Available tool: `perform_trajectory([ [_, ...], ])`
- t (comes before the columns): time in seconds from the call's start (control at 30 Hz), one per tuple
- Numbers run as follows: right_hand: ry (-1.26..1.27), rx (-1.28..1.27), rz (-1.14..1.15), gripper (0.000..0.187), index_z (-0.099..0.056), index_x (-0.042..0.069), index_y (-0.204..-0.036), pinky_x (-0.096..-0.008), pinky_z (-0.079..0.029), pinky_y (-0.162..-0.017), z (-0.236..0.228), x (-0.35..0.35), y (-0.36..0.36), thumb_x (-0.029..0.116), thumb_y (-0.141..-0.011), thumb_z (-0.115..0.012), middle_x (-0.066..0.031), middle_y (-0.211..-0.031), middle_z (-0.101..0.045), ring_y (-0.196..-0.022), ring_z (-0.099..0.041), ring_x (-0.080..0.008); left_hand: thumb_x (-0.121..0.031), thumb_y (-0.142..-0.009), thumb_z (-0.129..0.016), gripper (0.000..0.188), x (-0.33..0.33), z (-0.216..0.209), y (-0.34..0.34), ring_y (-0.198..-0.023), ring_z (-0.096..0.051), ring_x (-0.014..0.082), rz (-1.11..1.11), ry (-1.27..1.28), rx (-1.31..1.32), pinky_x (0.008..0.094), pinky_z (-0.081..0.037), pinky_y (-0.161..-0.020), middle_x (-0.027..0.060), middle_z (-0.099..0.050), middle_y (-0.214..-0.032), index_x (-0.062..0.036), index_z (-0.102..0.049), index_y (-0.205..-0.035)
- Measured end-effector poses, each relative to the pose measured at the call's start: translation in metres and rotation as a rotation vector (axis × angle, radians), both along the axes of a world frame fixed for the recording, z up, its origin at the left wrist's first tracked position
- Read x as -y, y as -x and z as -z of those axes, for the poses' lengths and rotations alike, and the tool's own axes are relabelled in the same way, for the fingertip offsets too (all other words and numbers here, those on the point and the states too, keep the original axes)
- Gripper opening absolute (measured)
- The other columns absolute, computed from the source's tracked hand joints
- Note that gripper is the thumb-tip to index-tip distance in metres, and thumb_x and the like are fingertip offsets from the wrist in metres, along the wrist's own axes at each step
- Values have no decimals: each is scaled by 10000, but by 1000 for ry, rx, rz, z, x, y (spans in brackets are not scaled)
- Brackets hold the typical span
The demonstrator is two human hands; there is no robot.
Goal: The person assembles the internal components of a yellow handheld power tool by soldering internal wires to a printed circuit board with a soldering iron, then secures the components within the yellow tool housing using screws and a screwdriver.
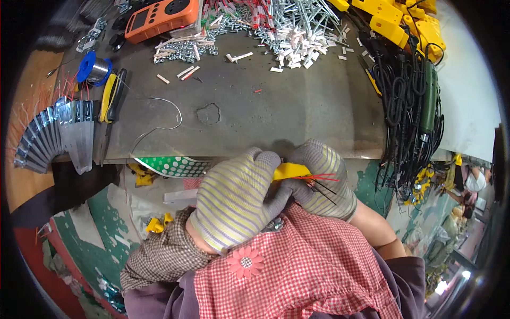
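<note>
Both my hands wear striped grey-and-yellow knit gloves and meet at the table's front edge. Between them is a yellow plastic housing [291,171] with thin red and black wires [324,187] sticking out to the right. My left hand [236,189] grips the housing's left end, thumb and fingers closed. Around its right end and the base of the wires, my right hand [325,175] is closed too. The gloves hide most of the housing, and its far side does not show.
A solder spool [95,70], yellow-handled pliers [108,98] and fanned silvery strips [58,130] lie left. An orange meter [162,20], screws [186,47] and small white pieces [303,47] are at the back. Black cables [396,101], a green-handled tool [429,98] and yellow housings [390,24] lie right.
</note>
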State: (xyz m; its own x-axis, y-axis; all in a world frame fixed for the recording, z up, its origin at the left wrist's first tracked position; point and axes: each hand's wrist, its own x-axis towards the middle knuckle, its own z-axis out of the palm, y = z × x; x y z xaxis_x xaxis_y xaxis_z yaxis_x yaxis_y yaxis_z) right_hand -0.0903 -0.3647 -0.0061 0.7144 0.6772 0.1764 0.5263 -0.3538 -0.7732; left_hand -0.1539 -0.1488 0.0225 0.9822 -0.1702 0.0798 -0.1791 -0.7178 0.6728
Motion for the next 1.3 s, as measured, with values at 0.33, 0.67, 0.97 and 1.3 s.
perform_trajectory([
  [0.33,-198,-19,-184,446,-681,106,-1146,-474,-598,-890,-3,34,5,234,-794,-923,-98,-1134,-713,-1000,-715,-338,-398,-714,-989,679,-17,-19,20,-675,-694,268,313,-81,170,378,-578,-585,130,-681,-984,16,-699,-1167],
  [0.67,118,-190,158,500,-686,9,-1067,-355,-579,-713,-36,-37,-74,278,-764,-980,-99,-846,-731,-754,-717,-189,-262,-780,-925,431,-49,-17,-66,-670,-687,218,-76,61,-60,345,-564,-646,109,-727,-836,-36,-753,-1104],
  [0.97,144,-115,292,355,-711,14,-1111,-394,-591,-768,-12,-46,-108,231,-867,-851,-143,-902,-745,-836,-732,-267,-141,-883,-815,283,-65,31,-97,-880,-695,179,-161,73,110,309,-563,-786,100,-672,-1039,-34,-759,-1140],
  [1.3,-23,-191,233,242,-739,35,-1100,-428,-605,-807,-7,-76,-124,180,-907,-765,-181,-951,-760,-910,-760,-345,-115,-811,-842,163,-43,34,-107,-824,-700,311,-332,20,254,414,-572,-777,119,-693,-915,-44,-749,-924],
])
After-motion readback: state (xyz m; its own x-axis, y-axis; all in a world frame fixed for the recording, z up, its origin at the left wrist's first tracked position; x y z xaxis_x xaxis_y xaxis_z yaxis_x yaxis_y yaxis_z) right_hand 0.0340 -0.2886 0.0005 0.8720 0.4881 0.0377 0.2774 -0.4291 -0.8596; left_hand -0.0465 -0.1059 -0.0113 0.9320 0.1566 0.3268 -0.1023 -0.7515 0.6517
